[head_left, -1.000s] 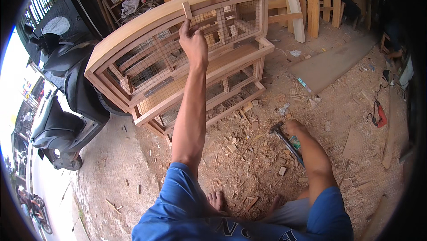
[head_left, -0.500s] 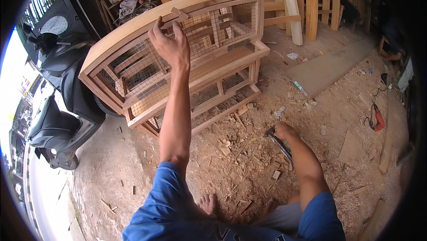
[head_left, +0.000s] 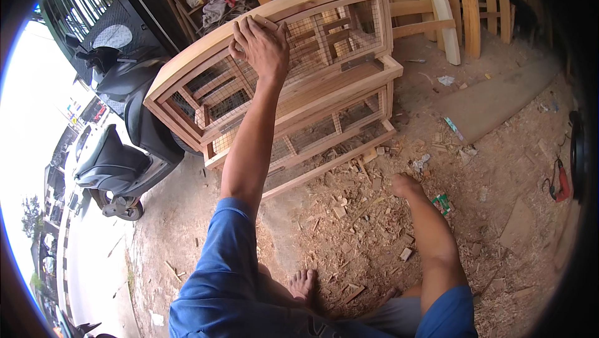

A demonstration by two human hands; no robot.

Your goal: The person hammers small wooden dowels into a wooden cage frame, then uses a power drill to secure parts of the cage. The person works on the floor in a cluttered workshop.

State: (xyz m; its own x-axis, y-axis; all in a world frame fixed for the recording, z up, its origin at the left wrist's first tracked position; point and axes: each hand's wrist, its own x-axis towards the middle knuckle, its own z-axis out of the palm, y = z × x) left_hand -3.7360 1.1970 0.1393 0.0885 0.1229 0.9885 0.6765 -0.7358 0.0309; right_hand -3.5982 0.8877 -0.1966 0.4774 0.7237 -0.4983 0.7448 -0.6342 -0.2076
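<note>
A wooden cage (head_left: 349,85) with wire mesh panels stands in front of me. My left hand (head_left: 262,51) reaches up to the top front edge, its fingers curled over a small wooden block (head_left: 264,23) that partly shows behind them. To the right, my right hand (head_left: 405,186) is closed in a fist, low above the litter of wood shavings (head_left: 368,225). Whatever it holds, if anything, is hidden by the hand and forearm.
A dark scooter (head_left: 125,157) is parked left of the cage. Boards (head_left: 465,10) lean behind it, near a shelf with cloths (head_left: 221,4). A flat panel (head_left: 499,101), a red power tool (head_left: 563,185) and a green packet (head_left: 442,204) lie on the right.
My left fingers have closed over the small block at the cage's top edge. The hammer seen in my right hand before no longer shows. The whole view has shifted, with the scene moving rightward.
</note>
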